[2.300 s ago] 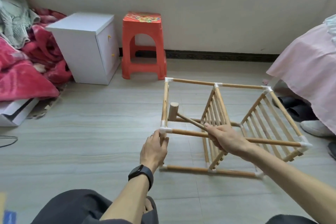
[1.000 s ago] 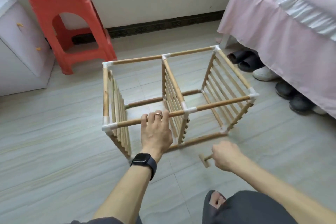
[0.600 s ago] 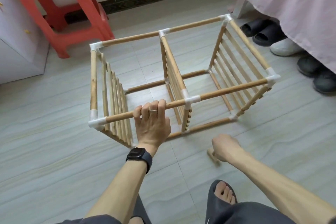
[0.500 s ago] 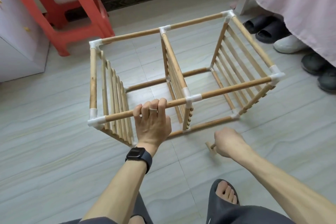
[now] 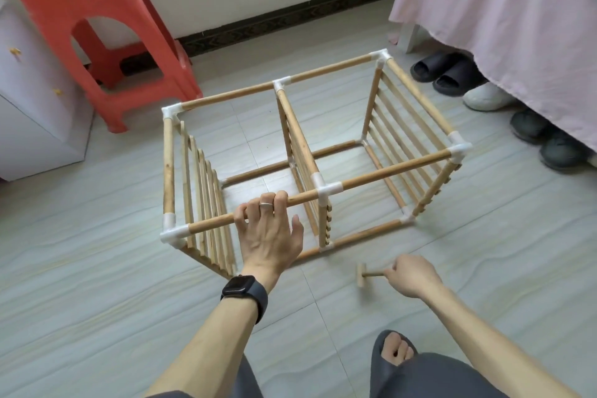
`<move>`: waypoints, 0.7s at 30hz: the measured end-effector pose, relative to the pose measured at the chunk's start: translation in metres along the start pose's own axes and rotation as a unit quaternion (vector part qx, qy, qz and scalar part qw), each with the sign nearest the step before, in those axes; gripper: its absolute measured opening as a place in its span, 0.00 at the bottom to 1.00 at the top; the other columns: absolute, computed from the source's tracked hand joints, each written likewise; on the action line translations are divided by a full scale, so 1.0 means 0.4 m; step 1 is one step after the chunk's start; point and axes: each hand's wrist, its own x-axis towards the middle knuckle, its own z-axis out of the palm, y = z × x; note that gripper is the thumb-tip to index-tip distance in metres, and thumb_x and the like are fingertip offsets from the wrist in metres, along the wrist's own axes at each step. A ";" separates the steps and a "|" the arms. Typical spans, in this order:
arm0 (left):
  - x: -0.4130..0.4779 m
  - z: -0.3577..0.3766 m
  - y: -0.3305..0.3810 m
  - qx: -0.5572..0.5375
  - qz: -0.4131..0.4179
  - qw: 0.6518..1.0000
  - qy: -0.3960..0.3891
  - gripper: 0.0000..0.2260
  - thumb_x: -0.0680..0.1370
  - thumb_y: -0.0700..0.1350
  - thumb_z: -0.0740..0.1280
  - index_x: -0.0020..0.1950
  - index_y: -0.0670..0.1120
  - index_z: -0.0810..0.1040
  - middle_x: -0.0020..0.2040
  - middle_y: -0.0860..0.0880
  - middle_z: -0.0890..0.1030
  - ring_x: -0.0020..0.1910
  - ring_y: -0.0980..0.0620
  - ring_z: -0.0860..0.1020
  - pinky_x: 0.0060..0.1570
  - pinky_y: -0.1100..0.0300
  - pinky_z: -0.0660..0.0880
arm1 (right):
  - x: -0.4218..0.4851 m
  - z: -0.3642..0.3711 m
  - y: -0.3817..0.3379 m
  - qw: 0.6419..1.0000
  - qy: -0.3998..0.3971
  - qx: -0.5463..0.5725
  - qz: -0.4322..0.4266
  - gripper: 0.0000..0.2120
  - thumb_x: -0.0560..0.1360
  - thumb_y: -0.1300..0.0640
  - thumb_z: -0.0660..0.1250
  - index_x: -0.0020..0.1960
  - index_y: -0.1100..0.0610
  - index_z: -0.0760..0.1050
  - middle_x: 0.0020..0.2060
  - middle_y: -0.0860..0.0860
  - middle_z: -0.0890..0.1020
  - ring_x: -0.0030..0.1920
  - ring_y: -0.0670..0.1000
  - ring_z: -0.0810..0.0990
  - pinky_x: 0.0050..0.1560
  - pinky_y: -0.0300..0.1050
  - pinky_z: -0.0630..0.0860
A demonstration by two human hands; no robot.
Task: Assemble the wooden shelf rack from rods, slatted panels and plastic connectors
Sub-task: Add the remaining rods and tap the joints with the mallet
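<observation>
The wooden shelf rack (image 5: 397, 168) lies on its side on the tiled floor, rods joined by white plastic connectors (image 5: 329, 188), with three slatted panels standing upright in it. My left hand (image 5: 268, 233) grips the near top rod left of the middle connector, fingers curled over it. My right hand (image 5: 412, 275) is low on the floor to the right and holds the handle of a small wooden mallet (image 5: 363, 275), whose head rests on the tiles just in front of the rack.
A red plastic stool (image 5: 106, 26) and a white cabinet (image 5: 35, 113) stand at the back left by the wall. A bed with a pink skirt (image 5: 504, 16) fills the right, with several shoes (image 5: 452, 74) under its edge. My slippered foot (image 5: 394, 355) is below.
The rack was turned and now stands with my left hand on its near top rod. My right hand left the rack and brought the mallet down to the floor on the right.
</observation>
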 end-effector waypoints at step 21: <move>0.268 -0.124 0.245 -0.128 -0.033 0.962 -0.239 0.36 0.63 0.84 0.54 0.35 0.52 0.79 0.26 0.55 0.75 0.26 0.54 0.74 0.27 0.63 0.67 | -0.008 -0.254 0.091 0.753 0.314 0.577 0.038 0.16 0.87 0.47 0.49 0.55 0.55 0.70 0.47 0.49 0.76 0.43 0.45 0.75 0.44 0.44 0.72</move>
